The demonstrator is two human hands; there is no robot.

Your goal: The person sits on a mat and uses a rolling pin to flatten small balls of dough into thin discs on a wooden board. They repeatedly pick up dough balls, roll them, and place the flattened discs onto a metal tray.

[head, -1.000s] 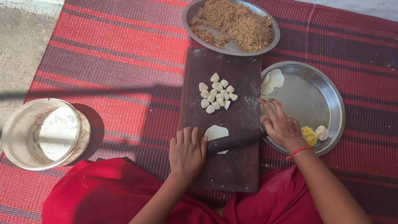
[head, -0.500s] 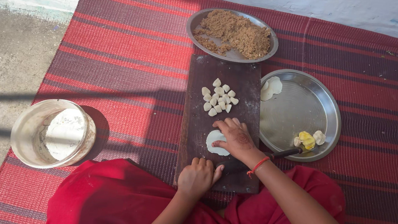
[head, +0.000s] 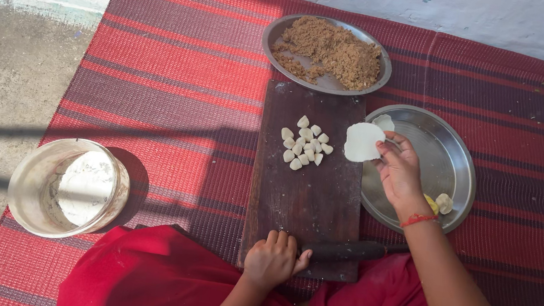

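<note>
Right hand (head: 399, 172) now raised over plate (head: 455, 151), fingers pinching dough disc (head: 362, 142)

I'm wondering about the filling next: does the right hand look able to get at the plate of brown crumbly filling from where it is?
Probably yes. The right hand holds a flat dough round above the empty steel plate, and the filling plate lies just beyond with nothing between. The hand is occupied, though.

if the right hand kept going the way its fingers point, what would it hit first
Probably the rim of the plate of brown filling. The right hand, holding a dough disc, points up-left over the board; height is unclear.
</note>
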